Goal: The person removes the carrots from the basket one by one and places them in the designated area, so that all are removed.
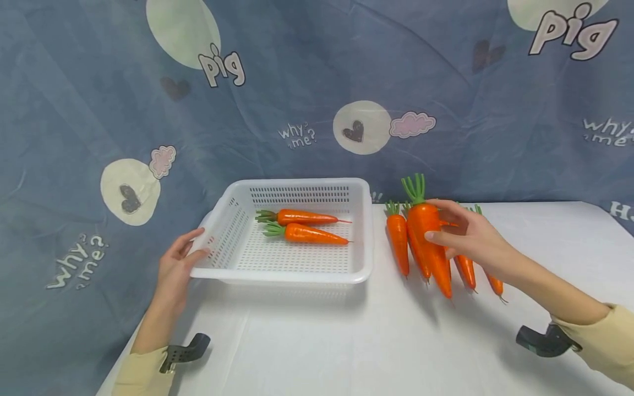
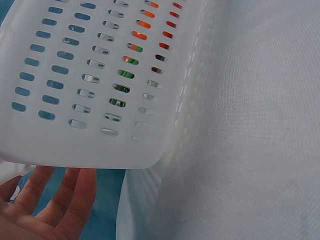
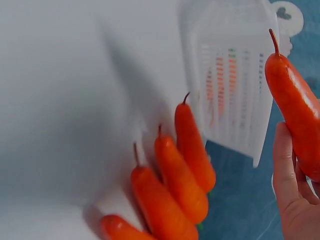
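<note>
A white perforated plastic basket (image 1: 297,276) stands on the table with two orange carrots (image 1: 317,234) lying inside, green tops to the left. My left hand (image 1: 175,264) grips its left rim, thumb on top and the other fingers outside, under the rim in the left wrist view. Between thumb and fingers, my right hand (image 1: 475,236) holds a carrot (image 1: 428,225) above the table, green top up and tip down. Beneath and beside it several more carrots (image 1: 398,236) lie in a row, partly hidden by the hand and the held carrot.
The white-covered table (image 1: 307,346) meets a blue patterned cloth (image 1: 297,71) hanging behind the basket. The carrot row lies to the right of the basket. A black wrist mount (image 1: 188,349) sits at the left cuff, another (image 1: 545,341) at the right.
</note>
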The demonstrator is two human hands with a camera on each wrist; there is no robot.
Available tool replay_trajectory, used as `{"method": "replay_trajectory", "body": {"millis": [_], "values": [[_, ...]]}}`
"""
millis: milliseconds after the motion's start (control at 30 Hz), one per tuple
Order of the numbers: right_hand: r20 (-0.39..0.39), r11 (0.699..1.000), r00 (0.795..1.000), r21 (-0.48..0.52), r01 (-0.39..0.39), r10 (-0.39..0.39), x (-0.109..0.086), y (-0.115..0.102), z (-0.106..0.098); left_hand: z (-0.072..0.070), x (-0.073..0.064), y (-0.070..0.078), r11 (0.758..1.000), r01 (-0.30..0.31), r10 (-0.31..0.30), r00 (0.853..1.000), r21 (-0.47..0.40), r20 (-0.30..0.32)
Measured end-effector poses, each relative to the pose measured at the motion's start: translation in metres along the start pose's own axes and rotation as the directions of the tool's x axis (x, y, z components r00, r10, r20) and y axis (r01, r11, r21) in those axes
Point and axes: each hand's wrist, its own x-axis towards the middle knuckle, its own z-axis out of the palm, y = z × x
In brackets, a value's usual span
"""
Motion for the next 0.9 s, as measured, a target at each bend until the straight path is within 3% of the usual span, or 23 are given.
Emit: {"method": "replay_trajectory", "body": {"millis": [400, 700, 900], "values": [[-0.066, 0.996, 0.994, -0.034, -0.088, 0.086, -0.018, 0.023, -0.033, 0.000, 0.000, -0.001, 0.999, -0.019, 0.020, 1.000, -0.050, 0.021], [-0.126, 0.992, 0.985, -0.044, -0.122, 0.116, -0.033, 0.045, -0.057, -0.010, 0.019, -0.027, 0.999, -0.035, 0.035, 0.999, -0.024, 0.004], [-0.159, 0.991, 0.981, -0.053, -0.125, 0.115, -0.040, 0.055, -0.072, -0.006, 0.011, -0.017, 0.998, -0.051, 0.052, 0.998, -0.023, 0.019]]}}
